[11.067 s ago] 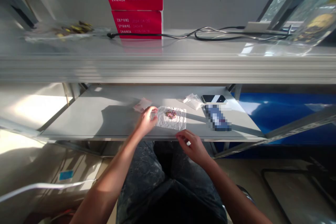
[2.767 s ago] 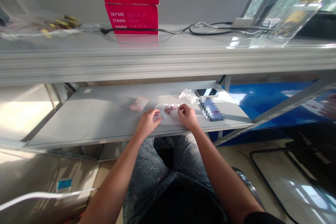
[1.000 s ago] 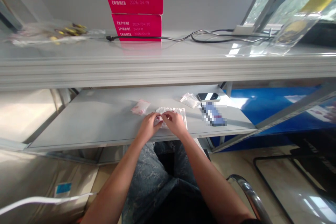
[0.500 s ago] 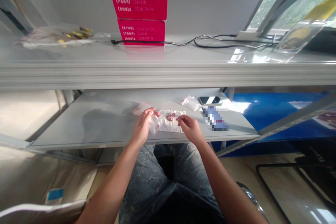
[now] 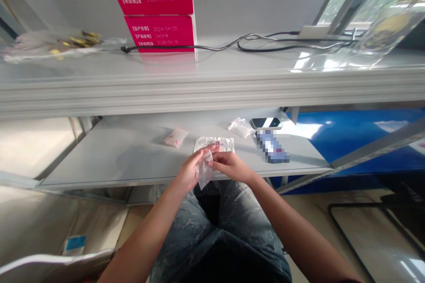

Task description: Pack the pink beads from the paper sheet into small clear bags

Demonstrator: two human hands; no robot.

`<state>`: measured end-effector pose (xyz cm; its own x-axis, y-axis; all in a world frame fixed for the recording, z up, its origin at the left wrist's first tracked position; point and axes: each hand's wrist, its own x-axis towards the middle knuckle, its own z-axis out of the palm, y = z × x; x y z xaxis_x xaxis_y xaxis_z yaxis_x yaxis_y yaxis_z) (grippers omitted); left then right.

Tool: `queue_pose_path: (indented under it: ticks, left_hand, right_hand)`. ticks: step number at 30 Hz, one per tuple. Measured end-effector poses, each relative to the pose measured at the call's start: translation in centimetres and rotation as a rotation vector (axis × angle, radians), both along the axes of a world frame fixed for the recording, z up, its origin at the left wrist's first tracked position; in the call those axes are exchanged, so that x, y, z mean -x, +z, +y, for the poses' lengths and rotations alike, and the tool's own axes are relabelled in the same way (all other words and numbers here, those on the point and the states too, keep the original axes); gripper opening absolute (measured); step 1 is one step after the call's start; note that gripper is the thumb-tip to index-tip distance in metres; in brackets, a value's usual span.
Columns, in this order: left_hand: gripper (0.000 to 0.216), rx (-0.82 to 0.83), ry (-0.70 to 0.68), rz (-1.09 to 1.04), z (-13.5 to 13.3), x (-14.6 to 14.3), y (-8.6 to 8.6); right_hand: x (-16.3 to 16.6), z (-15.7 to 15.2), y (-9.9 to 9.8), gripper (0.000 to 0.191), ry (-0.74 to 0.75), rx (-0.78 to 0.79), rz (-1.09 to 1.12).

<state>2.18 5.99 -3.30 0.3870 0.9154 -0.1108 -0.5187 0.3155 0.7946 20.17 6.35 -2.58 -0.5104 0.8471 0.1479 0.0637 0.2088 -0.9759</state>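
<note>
Over the front of the lower shelf, my left hand (image 5: 190, 169) holds a small clear plastic bag (image 5: 205, 172), which hangs down past the shelf's edge. My right hand (image 5: 227, 164) is at the bag's right side, thumb and fingers pinched together at its mouth; whether they grip the bag or a small piece cannot be made out. Just behind both hands lies a crumpled white sheet (image 5: 226, 143) with small reddish pieces (image 5: 217, 143) on it, partly hidden by my fingers. Left of it lies another small bag (image 5: 176, 136) with pinkish contents.
Several clear bags (image 5: 241, 127) lie at the right back of the shelf, beside a phone (image 5: 266, 123) and a blurred blue packet (image 5: 272, 147). The upper shelf (image 5: 212, 90) overhangs, bearing red boxes (image 5: 162, 32), a black cable (image 5: 179, 47) and a bag of yellow-black pieces (image 5: 79, 43).
My right hand has moved left from beside the sheet to the bag. My left hand has shifted right and nearer me with the bag, uncovering the pinkish bag. The view has shifted slightly.
</note>
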Motion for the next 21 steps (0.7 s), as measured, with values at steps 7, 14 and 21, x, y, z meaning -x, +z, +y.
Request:
queue_pose_path:
  ticks: [7,14,21]
  left_hand:
    - [0.044,0.010,0.150,0.120,0.1,0.0,-1.6]
    - [0.032,-0.066,0.279,0.326,-1.8,0.8,-2.5]
    - [0.030,-0.223,0.318,0.571,-2.6,0.5,-2.7]
  right_hand:
    - [0.1,0.2,-0.7,0.037,0.033,0.089,0.125]
    - [-1.2,-1.5,-3.5,0.041,-0.138,0.105,0.033]
    - [-1.9,-1.8,-4.0,0.037,-0.138,0.015,-0.082]
